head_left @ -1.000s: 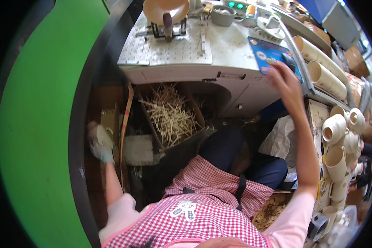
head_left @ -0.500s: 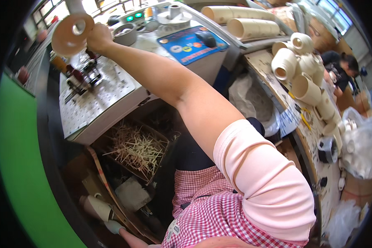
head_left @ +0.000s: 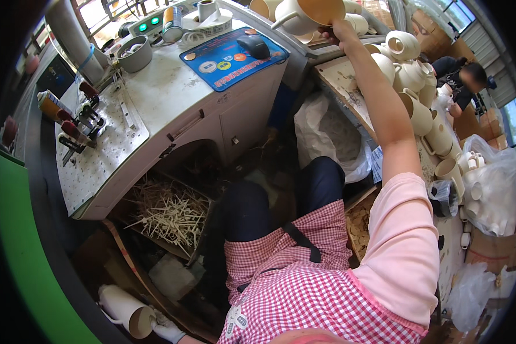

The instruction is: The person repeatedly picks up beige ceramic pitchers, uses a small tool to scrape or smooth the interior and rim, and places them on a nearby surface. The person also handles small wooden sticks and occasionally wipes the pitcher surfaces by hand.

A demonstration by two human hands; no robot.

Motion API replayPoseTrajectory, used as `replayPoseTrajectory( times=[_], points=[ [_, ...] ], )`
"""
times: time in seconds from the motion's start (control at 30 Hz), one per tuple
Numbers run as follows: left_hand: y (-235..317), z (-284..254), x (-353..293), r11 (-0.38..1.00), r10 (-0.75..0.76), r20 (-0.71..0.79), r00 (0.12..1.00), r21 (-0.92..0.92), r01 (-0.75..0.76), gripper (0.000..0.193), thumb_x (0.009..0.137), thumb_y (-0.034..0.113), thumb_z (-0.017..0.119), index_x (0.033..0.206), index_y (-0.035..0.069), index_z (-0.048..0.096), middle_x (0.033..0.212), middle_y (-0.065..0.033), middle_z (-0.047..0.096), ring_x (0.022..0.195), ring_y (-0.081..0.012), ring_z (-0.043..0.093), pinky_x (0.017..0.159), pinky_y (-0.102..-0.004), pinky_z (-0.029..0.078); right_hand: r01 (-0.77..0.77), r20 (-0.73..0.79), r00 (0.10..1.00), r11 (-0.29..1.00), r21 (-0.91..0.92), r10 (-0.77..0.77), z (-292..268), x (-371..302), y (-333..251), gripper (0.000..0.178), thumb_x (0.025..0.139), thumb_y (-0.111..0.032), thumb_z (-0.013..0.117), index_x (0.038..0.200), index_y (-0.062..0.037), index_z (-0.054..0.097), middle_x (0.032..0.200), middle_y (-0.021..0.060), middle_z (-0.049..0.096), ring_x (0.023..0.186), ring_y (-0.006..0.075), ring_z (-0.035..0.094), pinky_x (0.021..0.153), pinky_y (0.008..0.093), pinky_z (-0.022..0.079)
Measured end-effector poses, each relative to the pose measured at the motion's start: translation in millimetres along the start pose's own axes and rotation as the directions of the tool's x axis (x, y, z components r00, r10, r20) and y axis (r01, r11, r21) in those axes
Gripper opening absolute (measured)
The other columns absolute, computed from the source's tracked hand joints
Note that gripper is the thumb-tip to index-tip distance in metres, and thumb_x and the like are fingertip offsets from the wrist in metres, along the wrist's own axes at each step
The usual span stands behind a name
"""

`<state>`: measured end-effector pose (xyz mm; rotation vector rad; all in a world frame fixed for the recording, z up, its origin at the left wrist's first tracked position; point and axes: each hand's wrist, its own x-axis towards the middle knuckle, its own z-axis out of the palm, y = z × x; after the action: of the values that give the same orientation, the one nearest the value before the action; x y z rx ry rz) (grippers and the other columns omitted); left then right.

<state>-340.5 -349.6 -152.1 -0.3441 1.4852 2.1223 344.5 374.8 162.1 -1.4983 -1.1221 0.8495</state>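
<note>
Raised to the upper right, my right hand (head_left: 339, 34) is closed on the rim side of a cream wide-mouthed jug (head_left: 294, 18) with a tan inside; a handle sticks out on its left. This jug is held over the far end of the side bench, beside other cream vessels. Low at the left, my left hand (head_left: 165, 329) wears a pale glove and grips the mouth end of a tall cream jug (head_left: 120, 305), which lies tilted with its handle down. Part of that hand's fingers is hidden by the jug.
A white machine table (head_left: 172, 86) carries red-handled clamps (head_left: 77, 123), a grey bowl (head_left: 135, 56) and a mouse (head_left: 253, 47) on a blue mat. Cream pots (head_left: 411, 77) crowd the bench at right. Below sits a box of thin sticks (head_left: 169, 215). Another person (head_left: 461, 83) works farther off.
My right arm has swung from the clamps at upper left to the bench at upper right, carrying the jug. My left hand and its tall jug have come further into view.
</note>
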Motion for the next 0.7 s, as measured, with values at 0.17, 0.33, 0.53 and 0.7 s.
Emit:
replayPoseTrajectory(
  times=[0.17, 0.33, 0.53, 0.7],
  points=[
    [-36, 75, -57, 0.999, 0.001, 0.385, 0.923, 0.047, -0.021, 0.048, 0.108, 0.010, 0.047, 0.151, -0.010, 0.039, 0.145, -0.0227, 0.058, 0.124, -0.0309, 0.065, 0.099, -0.0364, 0.063, -0.033, -0.188, 0.982, 0.998, -0.048, 0.024, -10, 19, 13, 0.027, 0.096, -0.011, 0.046, 0.096, 0.0030, 0.069, 0.074, 0.0120, 0.074, 0.049, 0.0111, 0.062, 0.038, 0.0240, 0.042],
    [-48, 154, -105, 0.311, 0.081, 0.854, 0.514, 0.468, -0.827, 0.044, 0.106, 0.010, 0.053, 0.145, -0.009, 0.048, 0.143, -0.0191, 0.057, 0.118, -0.0289, 0.066, 0.099, -0.0330, 0.059, 0.028, -0.237, 0.960, 0.896, -0.443, -0.148, -31, 63, 35, 0.029, 0.097, -0.017, 0.048, 0.094, 0.0022, 0.070, 0.072, 0.0098, 0.073, 0.059, 0.0155, 0.067, 0.056, 0.0293, 0.047],
    [-65, 215, -148, 0.499, 0.193, 0.736, 0.649, 0.496, -0.711, 0.031, 0.097, 0.000, 0.060, 0.126, -0.009, 0.065, 0.122, -0.0178, 0.069, 0.109, -0.0255, 0.067, 0.089, -0.0324, 0.055, -0.011, -0.375, 0.848, 0.694, -0.720, -0.374, -32, 118, 74, 0.035, 0.094, -0.019, 0.046, 0.086, 0.0006, 0.073, 0.066, 0.0106, 0.074, 0.076, 0.0274, 0.077, 0.084, 0.0421, 0.057],
    [-70, 221, -151, 0.531, 0.090, 0.596, 0.798, 0.649, -0.545, 0.031, 0.097, 0.001, 0.060, 0.127, -0.009, 0.065, 0.123, -0.0177, 0.069, 0.109, -0.0255, 0.067, 0.089, -0.0326, 0.055, -0.039, -0.335, 0.845, 0.577, -0.816, -0.416, -2, 132, 109, 0.041, 0.095, -0.022, 0.047, 0.118, 0.0088, 0.060, 0.106, 0.0279, 0.075, 0.104, 0.0442, 0.072, 0.093, 0.0510, 0.056]
  ],
)
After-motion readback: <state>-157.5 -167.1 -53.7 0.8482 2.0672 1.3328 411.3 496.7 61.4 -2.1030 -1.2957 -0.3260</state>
